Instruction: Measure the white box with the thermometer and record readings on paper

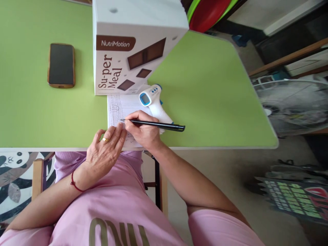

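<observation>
Between the fingers of my right hand (145,132) is a black pen (164,125), its tip at a sheet of paper (128,106) covered in small handwriting. My left hand (109,147), with a gold ring, lies flat with fingers stretched over the paper's lower left part. A white and blue infrared thermometer (155,102) rests on the right side of the paper, just beyond my right hand. Behind the paper stands a white box (115,75) printed "NutriMotion Su-per Meal", close to or over the paper's far edge; I cannot tell which.
A phone (61,65) in a brown case lies on the left of the green table (205,89). Past the table's right edge is a fan (292,106). Red and green basins (208,13) are at the far right, and a printed bag (294,198) is on the floor.
</observation>
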Available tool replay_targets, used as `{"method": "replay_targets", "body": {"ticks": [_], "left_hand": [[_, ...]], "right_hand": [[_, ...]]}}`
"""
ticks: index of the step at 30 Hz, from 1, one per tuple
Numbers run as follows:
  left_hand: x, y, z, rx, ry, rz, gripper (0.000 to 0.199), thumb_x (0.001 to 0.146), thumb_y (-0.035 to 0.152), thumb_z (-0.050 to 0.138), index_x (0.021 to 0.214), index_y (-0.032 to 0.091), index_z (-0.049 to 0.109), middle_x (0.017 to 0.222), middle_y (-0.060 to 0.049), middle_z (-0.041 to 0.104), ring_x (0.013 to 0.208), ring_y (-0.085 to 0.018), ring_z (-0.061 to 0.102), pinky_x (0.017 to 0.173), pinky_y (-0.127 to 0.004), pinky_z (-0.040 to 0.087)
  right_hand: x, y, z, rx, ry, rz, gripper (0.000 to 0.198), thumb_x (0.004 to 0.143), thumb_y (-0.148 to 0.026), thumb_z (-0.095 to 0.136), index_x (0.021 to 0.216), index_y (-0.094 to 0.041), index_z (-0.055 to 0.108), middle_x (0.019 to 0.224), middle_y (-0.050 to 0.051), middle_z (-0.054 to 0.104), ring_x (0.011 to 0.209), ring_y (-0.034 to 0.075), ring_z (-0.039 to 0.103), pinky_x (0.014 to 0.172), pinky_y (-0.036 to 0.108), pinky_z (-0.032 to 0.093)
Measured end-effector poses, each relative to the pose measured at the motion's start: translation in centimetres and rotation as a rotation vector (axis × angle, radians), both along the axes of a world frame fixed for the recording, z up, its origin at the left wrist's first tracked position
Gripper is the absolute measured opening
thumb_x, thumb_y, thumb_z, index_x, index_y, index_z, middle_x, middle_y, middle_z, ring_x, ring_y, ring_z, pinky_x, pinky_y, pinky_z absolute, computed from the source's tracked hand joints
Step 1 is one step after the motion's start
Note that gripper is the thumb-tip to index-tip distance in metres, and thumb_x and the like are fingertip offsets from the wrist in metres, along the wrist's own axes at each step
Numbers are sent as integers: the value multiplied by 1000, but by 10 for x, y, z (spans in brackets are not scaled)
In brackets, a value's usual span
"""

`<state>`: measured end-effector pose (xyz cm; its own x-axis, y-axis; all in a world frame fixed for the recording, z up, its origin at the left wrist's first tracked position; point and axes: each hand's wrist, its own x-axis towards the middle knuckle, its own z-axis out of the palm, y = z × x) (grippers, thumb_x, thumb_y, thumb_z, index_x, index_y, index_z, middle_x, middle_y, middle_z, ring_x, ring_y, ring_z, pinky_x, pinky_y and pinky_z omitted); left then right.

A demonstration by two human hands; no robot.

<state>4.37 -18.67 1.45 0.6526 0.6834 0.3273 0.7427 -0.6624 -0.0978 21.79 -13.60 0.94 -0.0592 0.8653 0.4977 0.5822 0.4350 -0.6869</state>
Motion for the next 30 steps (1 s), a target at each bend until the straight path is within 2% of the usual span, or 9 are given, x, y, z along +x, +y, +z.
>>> {"method": "replay_targets", "body": {"ticks": [17, 30], "left_hand": [[-1, 1, 0, -19, -14, -7, 43, 99, 16, 48, 140, 8, 55, 150, -13, 53, 124, -24, 57, 97, -39, 49], [-1, 2, 1, -13, -11, -5, 41, 99, 16, 48, 138, 10, 57, 150, -11, 53, 124, -23, 56, 96, -39, 49]], "right_hand": [[1, -1, -1, 42, 8, 12, 10, 85, -22, 61, 75, -22, 63, 64, -5, 66, 53, 9, 55, 54, 23, 47], [1, -1, -1, 15, 6, -25, 11, 85, -25, 60, 75, -22, 62, 63, -4, 65, 53, 10, 55, 55, 24, 48]]}}
